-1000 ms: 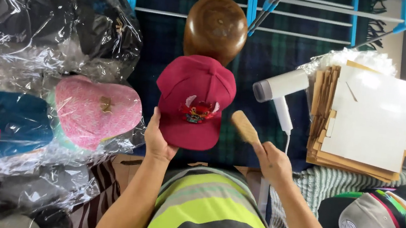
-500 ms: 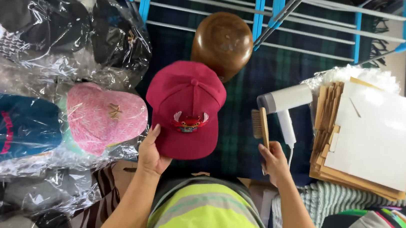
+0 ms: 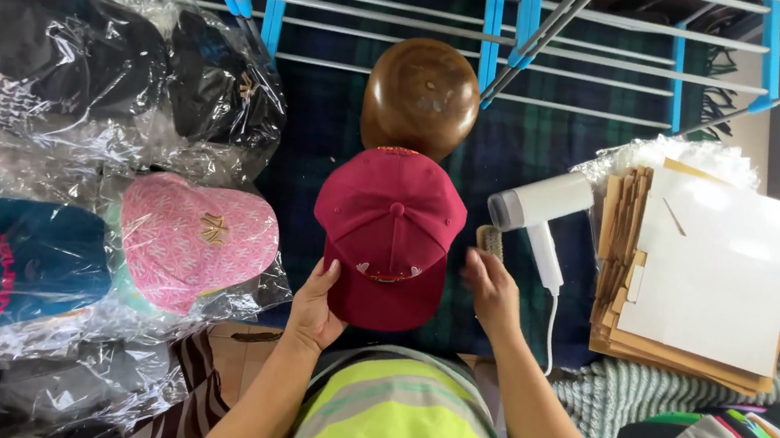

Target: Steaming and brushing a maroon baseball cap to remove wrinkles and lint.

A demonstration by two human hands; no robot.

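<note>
1. While the dark red cap lies crown-up on a navy-and-green plaid cloth, the left hand pinches the near-left edge of its flat brim, thumb on top and fingers tucked beneath.
2. The right hand closes around a small wooden brush just beside the cap's right side — only the brush's bristled tip shows above the fingers, so how the handle sits in the palm is hard to tell.
3. The cap's long axis runs away from the wearer, brim nearest the body and crown pointing toward a rounded, polished wooden hat block that stands right behind it; the brush lies to the cap's right, so the right hand is the nearer to the crown's side panels.
4. The cap is matte woven cloth with a top button and a small embroidered patch at the front.
5. At left, a pink patterned cap and darker caps rest in crinkled clear plastic bags; at right sit a white handheld steamer and a stack of flat cardboard sheets — smooth, stiff, pale.
</note>
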